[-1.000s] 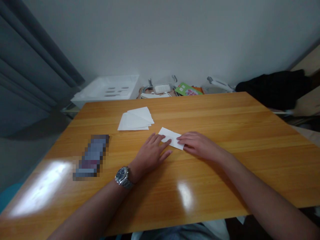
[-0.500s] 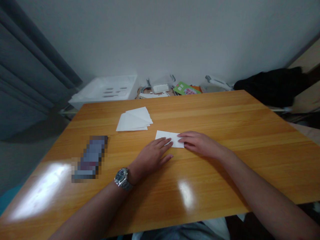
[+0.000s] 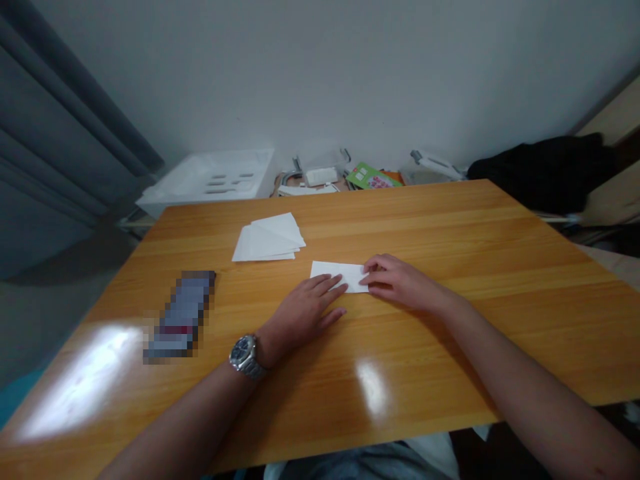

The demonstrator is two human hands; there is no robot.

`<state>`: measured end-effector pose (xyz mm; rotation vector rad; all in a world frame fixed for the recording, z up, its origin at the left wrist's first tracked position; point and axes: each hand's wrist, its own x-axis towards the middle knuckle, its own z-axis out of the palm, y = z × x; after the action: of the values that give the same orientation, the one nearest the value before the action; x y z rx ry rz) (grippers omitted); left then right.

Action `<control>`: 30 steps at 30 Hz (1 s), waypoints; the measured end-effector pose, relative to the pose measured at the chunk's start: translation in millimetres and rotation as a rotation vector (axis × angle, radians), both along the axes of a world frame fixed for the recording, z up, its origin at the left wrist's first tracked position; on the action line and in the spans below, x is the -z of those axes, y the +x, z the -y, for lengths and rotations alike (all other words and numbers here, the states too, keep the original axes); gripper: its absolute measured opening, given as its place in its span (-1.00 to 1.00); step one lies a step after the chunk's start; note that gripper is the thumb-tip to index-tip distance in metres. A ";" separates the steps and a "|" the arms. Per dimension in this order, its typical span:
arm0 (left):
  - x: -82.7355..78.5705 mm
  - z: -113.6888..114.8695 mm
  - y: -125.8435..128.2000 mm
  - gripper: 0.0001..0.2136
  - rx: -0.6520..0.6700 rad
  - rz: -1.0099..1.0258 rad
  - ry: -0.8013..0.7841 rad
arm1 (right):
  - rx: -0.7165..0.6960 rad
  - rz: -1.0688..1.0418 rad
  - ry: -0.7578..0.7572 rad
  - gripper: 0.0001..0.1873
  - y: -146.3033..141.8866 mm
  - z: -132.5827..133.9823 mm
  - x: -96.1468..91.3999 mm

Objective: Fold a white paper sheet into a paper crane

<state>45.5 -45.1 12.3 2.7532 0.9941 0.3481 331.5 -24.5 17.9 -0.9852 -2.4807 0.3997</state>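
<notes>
A small white strip of paper [image 3: 326, 268], which looks folded, lies on the wooden table in front of me. My left hand [image 3: 315, 303] rests flat with its fingers spread, the fingertips pressing on the strip's near middle and the thumb out on the table. At the strip's right end is my right hand [image 3: 395, 283], its fingers curled and closed on that edge. The exact contact of the fingertips is partly hidden. Farther back to the left, several white paper sheets [image 3: 270, 238] lie fanned over one another.
A pixelated phone-like object [image 3: 183, 313] lies on the left of the table [image 3: 450, 233]. Beyond the far edge are a white tray [image 3: 200, 173], a green booklet [image 3: 370, 177] and a black cloth [image 3: 540, 170]. A grey curtain [image 3: 60, 120] hangs at left.
My right hand's fingers have lifted and curled more, drawing slightly right to the strip's end. My left hand stays put on the paper.
</notes>
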 end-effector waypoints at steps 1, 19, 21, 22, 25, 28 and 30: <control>0.0 0.1 -0.2 -0.55 0.001 -0.002 -0.001 | -0.001 0.001 0.000 -0.81 0.3 -0.3 0.4; -3.6 7.7 7.8 -0.54 0.048 0.006 -0.014 | 0.102 -0.050 -0.098 -0.83 -7.6 -1.2 -0.9; -3.7 7.5 7.7 -0.56 0.062 0.025 -0.018 | 0.146 -0.059 -0.090 -0.84 -10.9 -1.0 1.4; -3.8 7.4 7.6 -0.57 0.068 0.033 -0.018 | 0.161 -0.060 -0.084 -0.85 -12.6 -1.1 2.8; -3.7 7.5 7.5 -0.56 0.086 0.041 -0.018 | 0.194 -0.055 -0.052 -0.86 -17.6 -1.0 6.9; -3.1 7.4 7.2 -0.56 0.095 0.049 -0.019 | 0.229 -0.038 -0.010 -0.87 -21.2 -0.7 10.1; -3.0 7.2 6.9 -0.56 0.099 0.059 -0.023 | 0.249 -0.032 0.013 -0.88 -22.7 -0.9 12.0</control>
<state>52.3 -52.3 15.3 2.7426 0.8393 0.3966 308.9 -23.6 6.0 -1.2535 -2.2923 0.3152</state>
